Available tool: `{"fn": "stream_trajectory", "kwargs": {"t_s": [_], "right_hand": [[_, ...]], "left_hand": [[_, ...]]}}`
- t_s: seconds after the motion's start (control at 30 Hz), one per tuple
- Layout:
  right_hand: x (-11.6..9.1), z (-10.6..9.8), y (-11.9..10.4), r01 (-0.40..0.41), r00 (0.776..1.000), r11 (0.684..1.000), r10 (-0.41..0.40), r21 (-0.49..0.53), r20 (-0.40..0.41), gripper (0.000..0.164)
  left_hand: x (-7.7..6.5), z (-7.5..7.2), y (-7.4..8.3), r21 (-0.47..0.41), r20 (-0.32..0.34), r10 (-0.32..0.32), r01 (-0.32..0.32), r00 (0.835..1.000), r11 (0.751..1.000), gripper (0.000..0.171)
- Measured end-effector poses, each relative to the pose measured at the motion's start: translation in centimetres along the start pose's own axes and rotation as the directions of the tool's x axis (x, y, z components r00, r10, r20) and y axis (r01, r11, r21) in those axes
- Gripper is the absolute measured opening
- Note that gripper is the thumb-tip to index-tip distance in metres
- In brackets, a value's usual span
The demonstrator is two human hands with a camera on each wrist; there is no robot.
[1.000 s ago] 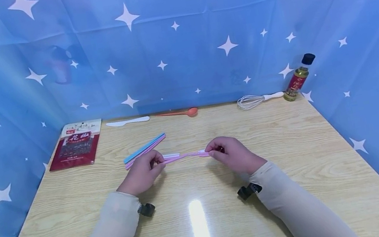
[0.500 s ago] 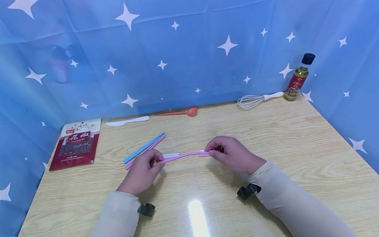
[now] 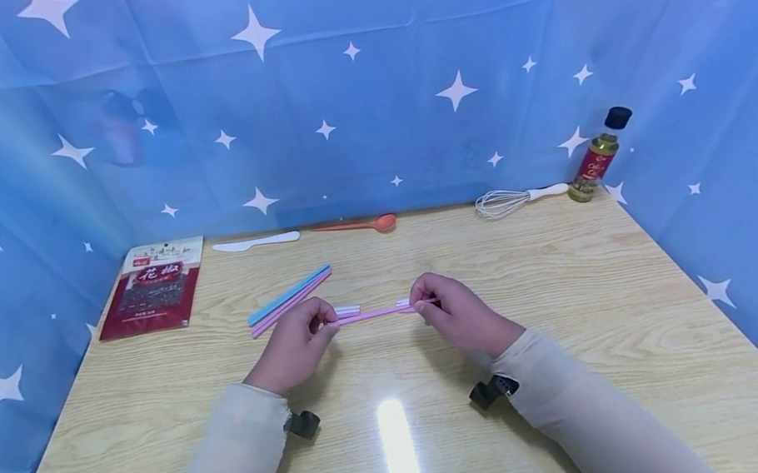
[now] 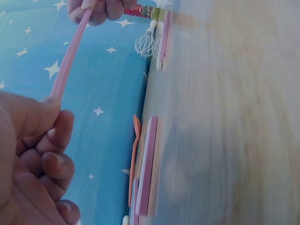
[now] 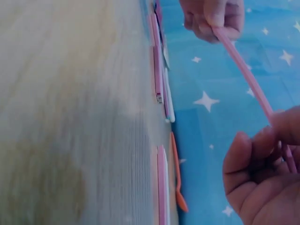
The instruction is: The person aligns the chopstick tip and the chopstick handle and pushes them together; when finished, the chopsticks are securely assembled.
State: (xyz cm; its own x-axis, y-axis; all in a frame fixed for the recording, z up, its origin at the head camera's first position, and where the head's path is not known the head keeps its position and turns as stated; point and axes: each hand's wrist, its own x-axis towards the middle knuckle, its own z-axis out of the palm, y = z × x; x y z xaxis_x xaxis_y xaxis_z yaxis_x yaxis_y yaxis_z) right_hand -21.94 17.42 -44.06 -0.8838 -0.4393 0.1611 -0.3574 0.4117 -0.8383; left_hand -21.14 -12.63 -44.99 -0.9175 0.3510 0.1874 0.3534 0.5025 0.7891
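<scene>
A narrow pink strip (image 3: 373,313), flat and thin, runs almost straight between my two hands, raised over the table. My left hand (image 3: 295,344) pinches one end of it between thumb and index finger. My right hand (image 3: 465,314) pinches it near the other end, and a short tip shows past the fingers in the right wrist view. Beneath it lie pink and white strips (image 3: 349,311) by the left fingers and more pink and white strips (image 4: 165,37) by the right. Behind my left hand, a blue strip (image 3: 289,295) lies slanted alongside pink ones.
Along the back edge are a red spice bag (image 3: 153,293), a white knife (image 3: 256,243), an orange spoon (image 3: 384,224), a whisk (image 3: 502,203) and an oil bottle (image 3: 592,165). A blue star-patterned curtain (image 3: 356,105) surrounds the wooden table (image 3: 588,301) at the back and sides.
My left hand has shifted slightly right, and my right hand a little left at the wrist. The pink strip, slightly bent in the middle before, now looks straight.
</scene>
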Motion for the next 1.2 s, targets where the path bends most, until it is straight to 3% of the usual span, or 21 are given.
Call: {"fn": "stream_trajectory", "kwargs": {"t_s": [0.17,0.33,0.5,0.67,0.9,1.07,1.2], "right_hand": [[-0.1,0.7,-0.2,-0.008,1.0,0.998,0.008,0.055,-0.007,0.006],[-0.1,0.5,-0.2,-0.045,0.999,0.998,0.045,0.049,-0.012,0.009],[0.2,-0.4,0.5,-0.102,0.992,0.995,0.103,0.022,-0.069,0.013],[0.4,-1.2,1.4,-0.098,0.985,0.995,0.098,0.01,-0.139,0.019],[0.5,-1.3,1.9,-0.087,0.984,0.996,0.089,0.02,-0.153,0.021],[0.4,-1.3,1.7,-0.082,0.983,0.996,0.085,0.024,-0.164,0.021],[0.4,-1.3,1.5,-0.084,0.983,0.996,0.087,0.028,-0.161,0.022]], "left_hand": [[-0.2,-0.1,0.3,-0.026,-0.036,-0.023,0.022,0.999,0.999,0.004],[-0.1,-0.3,0.0,-0.035,-0.025,-0.03,0.029,0.999,0.999,0.006],[0.1,-1.1,-1.0,-0.036,-0.031,-0.07,0.068,0.997,0.997,0.008],[0.2,-2.6,-2.8,0.013,-0.107,-0.157,0.159,0.982,0.987,0.005],[0.1,-3.8,-4.7,0.189,-0.201,-0.275,0.313,0.94,0.931,0.01],[-0.1,-4.3,-4.5,0.258,-0.22,-0.342,0.392,0.914,0.883,0.014],[-0.3,-4.6,-4.1,0.31,-0.2,-0.396,0.441,0.896,0.842,0.014]]}}
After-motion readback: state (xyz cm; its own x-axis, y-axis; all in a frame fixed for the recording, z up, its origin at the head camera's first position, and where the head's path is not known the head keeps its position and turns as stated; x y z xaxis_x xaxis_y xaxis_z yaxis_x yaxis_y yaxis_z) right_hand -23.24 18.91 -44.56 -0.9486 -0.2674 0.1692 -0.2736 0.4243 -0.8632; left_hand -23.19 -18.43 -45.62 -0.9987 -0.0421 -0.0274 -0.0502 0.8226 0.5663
